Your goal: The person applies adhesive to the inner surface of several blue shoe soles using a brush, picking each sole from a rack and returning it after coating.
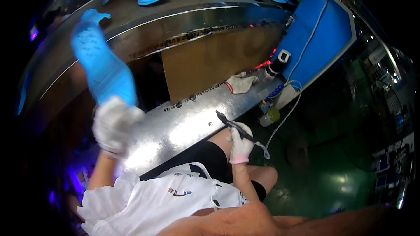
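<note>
Silver metal ledge point(175, 133) between left hand point(116, 124) and right hand point(240, 142), white glare on top. Brown panel point(205, 67) upright beyond ledge, ahead of both hands; red glow point(263, 65) near its foot, ahead of right hand. Dark worktop point(183, 2), metal-edged, past left hand. Blue panel point(321, 30) ahead and right of right hand. Glossy green floor point(323, 192) right of right hand. Violet light point(74, 179) left of left hand. Far right of right hand, dim room, small white lights point(395, 79), equipment too dark to make out.

One wide fisheye view looks down from the wearer's head, facing forward past the white shirt point(162, 203) onto the metal table point(183, 122), taking in both left hand point(114, 126) and right hand point(241, 143) closely.
</note>
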Motion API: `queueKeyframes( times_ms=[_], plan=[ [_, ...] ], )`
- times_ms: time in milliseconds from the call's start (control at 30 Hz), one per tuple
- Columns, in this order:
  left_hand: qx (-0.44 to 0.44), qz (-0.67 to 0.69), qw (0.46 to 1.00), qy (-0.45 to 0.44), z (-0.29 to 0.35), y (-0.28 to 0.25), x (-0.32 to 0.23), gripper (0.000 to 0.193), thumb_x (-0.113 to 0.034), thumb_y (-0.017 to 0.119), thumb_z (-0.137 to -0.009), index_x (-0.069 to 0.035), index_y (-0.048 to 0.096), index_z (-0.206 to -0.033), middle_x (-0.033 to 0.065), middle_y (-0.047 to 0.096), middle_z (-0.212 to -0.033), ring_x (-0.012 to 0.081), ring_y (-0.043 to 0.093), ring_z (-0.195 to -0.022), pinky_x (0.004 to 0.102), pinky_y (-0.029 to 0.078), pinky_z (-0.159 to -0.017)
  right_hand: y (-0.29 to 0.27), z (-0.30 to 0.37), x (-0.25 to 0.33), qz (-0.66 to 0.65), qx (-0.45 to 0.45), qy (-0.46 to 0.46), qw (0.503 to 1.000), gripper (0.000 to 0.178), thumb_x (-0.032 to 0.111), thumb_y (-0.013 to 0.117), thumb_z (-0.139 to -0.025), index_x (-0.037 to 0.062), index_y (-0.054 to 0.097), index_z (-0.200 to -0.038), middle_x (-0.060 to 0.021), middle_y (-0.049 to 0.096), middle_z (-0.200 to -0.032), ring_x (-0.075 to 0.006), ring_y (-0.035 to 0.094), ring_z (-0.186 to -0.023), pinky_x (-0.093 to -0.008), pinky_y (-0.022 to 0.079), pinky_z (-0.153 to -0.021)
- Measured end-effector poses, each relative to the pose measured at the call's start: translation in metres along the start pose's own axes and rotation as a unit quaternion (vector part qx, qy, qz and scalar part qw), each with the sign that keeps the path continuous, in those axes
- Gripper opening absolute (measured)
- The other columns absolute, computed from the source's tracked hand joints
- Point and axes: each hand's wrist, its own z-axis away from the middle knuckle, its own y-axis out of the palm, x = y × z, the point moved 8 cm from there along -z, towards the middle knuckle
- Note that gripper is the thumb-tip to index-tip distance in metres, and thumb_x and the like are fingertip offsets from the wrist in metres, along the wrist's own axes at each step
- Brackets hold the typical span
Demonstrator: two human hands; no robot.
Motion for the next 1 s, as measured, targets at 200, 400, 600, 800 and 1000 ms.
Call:
queueKeyframes(
  times_ms=[200,400,600,800,1000],
  plan=[
    [0.126,0.179,0.972,0.088,0.1,0.168,-0.03,0.028,-0.012,0.085,-0.066,-0.006,0.062,-0.08,0.0171,0.062,-0.101,0.0354,0.064,-0.093,0.0407,0.054,-0.079,-0.023,-0.023,-0.003,-0.031,-0.09,0.015,0.995,0.019,0.003,0.064,-0.089,-0.0031,0.062,-0.107,-0.0059,0.065,-0.083,-0.0083,0.058,-0.06,-0.0194,0.047,-0.052],
    [0.151,0.278,0.86,-0.401,0.134,0.191,0.049,0.037,-0.025,0.065,-0.085,-0.006,0.061,-0.117,0.0251,0.042,-0.142,0.0365,0.045,-0.131,0.0423,0.04,-0.107,-0.023,-0.028,-0.009,-0.14,-0.082,0.047,0.986,0.017,0.007,0.064,-0.091,-0.0008,0.062,-0.105,-0.0026,0.062,-0.081,-0.0076,0.058,-0.063,-0.0198,0.047,-0.052],
    [0.193,0.883,0.073,-0.422,0.149,0.28,0.051,0.096,-0.082,0.032,-0.086,-0.005,0.043,-0.142,0.0237,0.046,-0.14,0.0367,0.05,-0.124,0.0492,0.043,-0.104,-0.01,-0.019,-0.017,-0.166,-0.066,0.106,0.978,0.015,0.011,0.064,-0.093,0.001,0.064,-0.104,-0.0004,0.061,-0.082,-0.0062,0.054,-0.06,-0.02,0.044,-0.052],
    [0.094,0.744,0.185,-0.635,0.159,0.293,0.01,0.105,-0.087,0.029,-0.081,-0.002,0.044,-0.14,0.0258,0.049,-0.136,0.0397,0.056,-0.112,0.0517,0.051,-0.092,-0.005,-0.011,-0.042,-0.094,-0.02,0.14,0.985,0.012,0.01,0.064,-0.091,0.0001,0.065,-0.099,-0.0022,0.061,-0.078,-0.0063,0.051,-0.059,-0.021,0.041,-0.049],
    [0.095,0.77,0.159,-0.61,0.165,0.31,-0.011,0.095,-0.08,0.026,-0.088,0.004,0.052,-0.127,0.0267,0.058,-0.115,0.0356,0.062,-0.096,0.0432,0.054,-0.078,0.025,-0.063,-0.046,0.18,0.051,0.044,0.981,0.026,0.023,0.07,-0.085,-0.0024,0.071,-0.078,-0.0053,0.064,-0.061,-0.0127,0.061,-0.055,-0.0281,0.047,-0.051]
  ],
)
